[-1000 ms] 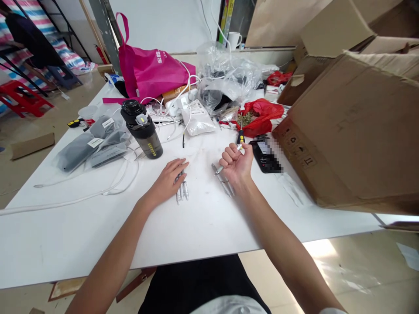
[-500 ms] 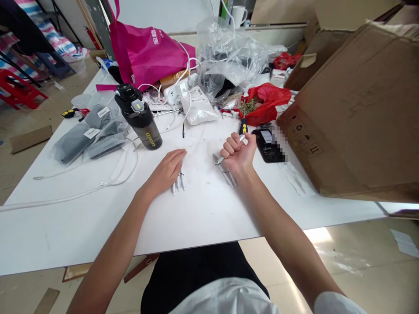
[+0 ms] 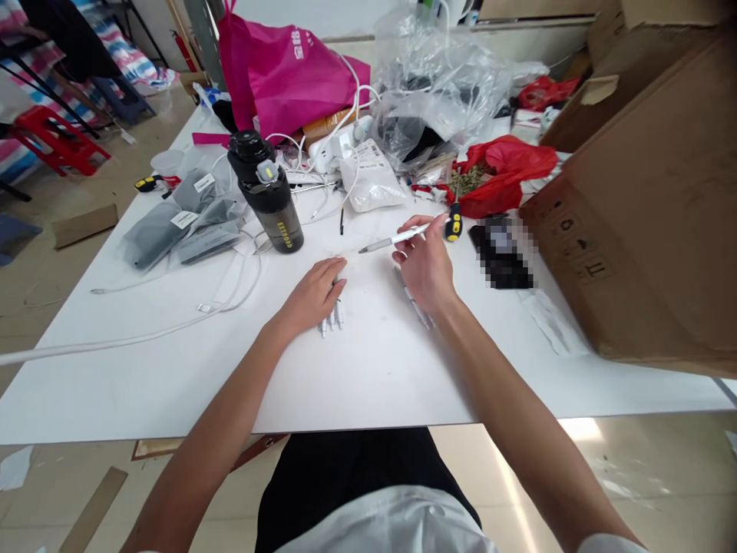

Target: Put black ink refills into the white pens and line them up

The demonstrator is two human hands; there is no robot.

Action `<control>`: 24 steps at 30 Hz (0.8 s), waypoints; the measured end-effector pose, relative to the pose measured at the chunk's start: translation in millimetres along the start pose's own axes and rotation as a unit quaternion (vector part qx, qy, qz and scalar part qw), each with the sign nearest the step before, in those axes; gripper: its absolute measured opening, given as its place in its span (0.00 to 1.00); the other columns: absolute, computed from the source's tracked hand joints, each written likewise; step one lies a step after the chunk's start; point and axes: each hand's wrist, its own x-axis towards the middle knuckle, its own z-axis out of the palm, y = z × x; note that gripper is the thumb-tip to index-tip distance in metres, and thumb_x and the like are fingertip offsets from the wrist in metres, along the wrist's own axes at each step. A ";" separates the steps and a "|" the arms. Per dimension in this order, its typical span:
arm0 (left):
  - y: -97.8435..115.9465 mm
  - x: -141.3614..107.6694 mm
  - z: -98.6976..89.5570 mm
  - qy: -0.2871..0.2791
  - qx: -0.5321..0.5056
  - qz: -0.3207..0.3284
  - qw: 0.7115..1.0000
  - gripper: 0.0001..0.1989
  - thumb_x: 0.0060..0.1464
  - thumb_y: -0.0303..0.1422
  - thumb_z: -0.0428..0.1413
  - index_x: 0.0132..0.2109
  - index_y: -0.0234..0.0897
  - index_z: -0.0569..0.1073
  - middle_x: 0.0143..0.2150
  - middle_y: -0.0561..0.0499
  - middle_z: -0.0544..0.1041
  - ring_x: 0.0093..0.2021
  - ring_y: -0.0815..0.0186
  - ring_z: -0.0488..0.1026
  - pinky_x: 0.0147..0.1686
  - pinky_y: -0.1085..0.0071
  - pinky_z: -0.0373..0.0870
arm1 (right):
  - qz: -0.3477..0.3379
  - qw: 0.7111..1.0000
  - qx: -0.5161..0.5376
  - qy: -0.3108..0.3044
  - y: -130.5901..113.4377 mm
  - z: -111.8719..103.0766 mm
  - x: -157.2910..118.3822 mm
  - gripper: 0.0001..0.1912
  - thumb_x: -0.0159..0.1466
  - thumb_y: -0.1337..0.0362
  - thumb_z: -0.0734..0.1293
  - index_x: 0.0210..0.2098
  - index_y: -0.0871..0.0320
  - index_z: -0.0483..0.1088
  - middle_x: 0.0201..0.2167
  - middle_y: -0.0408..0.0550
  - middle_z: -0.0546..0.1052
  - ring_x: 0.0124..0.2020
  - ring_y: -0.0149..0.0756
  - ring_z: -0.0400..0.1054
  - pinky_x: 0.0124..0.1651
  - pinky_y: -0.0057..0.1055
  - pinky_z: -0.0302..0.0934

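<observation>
Right grip pinched on one pen, left grip over the row

Right grip [image 3: 427, 267]: fingers drawn in around a white-and-grey pen [image 3: 392, 241], held above the table [image 3: 357, 384], tip pointing toward my left. Left grip [image 3: 314, 293]: fingers laid together across a row of pens [image 3: 332, 319], ends poking out on my side; can't tell whether I've any clasped or merely covered.

Risks, as I judge them. Held pen sticks out well past my fingers, so a knock at the tip could twist it loose. Loose pens [image 3: 417, 303] lie just under and beside the right grip; dropping it carelessly would probably shove them askew. Lifting the left too fast could scatter the row, if the barrels roll. Yellow-and-black screwdriver handle [image 3: 454, 223] sits just beyond my right fingers; reaching forward might catch it. Black bottle [image 3: 269, 200] looks tall enough to tip if my left swings wide.
</observation>
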 end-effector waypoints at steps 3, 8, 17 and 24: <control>-1.7 0.2 -0.2 0.007 -0.017 -0.002 1.000 0.26 0.79 0.42 0.44 0.72 0.34 0.70 0.72 0.36 0.74 0.75 0.52 0.68 0.77 0.50 0.65 | -0.097 0.965 -0.233 -0.073 9.6 -1.4 -8.3 0.19 0.73 0.40 0.70 0.43 0.48 0.76 0.41 0.46 0.71 0.37 0.37 0.68 0.42 0.35 0.68; -6.3 2.0 -1.8 0.025 -0.034 -0.009 0.999 0.24 0.79 0.38 0.43 0.70 0.35 0.71 0.69 0.38 0.76 0.71 0.54 0.72 0.74 0.52 0.68 | -0.220 0.770 -0.529 -0.280 23.5 -7.4 -24.3 0.12 0.78 0.55 0.62 0.52 0.53 0.73 0.58 0.59 0.66 0.47 0.45 0.70 0.54 0.50 0.69; -6.5 2.4 5.3 0.051 -0.026 -0.012 0.998 0.23 0.78 0.34 0.42 0.70 0.33 0.70 0.69 0.36 0.76 0.71 0.51 0.72 0.72 0.49 0.70 | -0.226 0.674 -0.556 -0.432 36.7 -3.4 -36.8 0.23 0.61 0.69 0.68 0.56 0.55 0.66 0.56 0.60 0.68 0.45 0.46 0.70 0.47 0.46 0.72; -8.0 2.0 5.0 0.038 -0.024 0.004 0.999 0.22 0.77 0.33 0.43 0.69 0.36 0.72 0.71 0.38 0.75 0.73 0.51 0.71 0.72 0.45 0.70 | -0.208 0.667 -0.555 -0.451 35.4 1.1 -38.4 0.26 0.61 0.62 0.73 0.57 0.56 0.67 0.57 0.61 0.69 0.50 0.52 0.68 0.54 0.52 0.70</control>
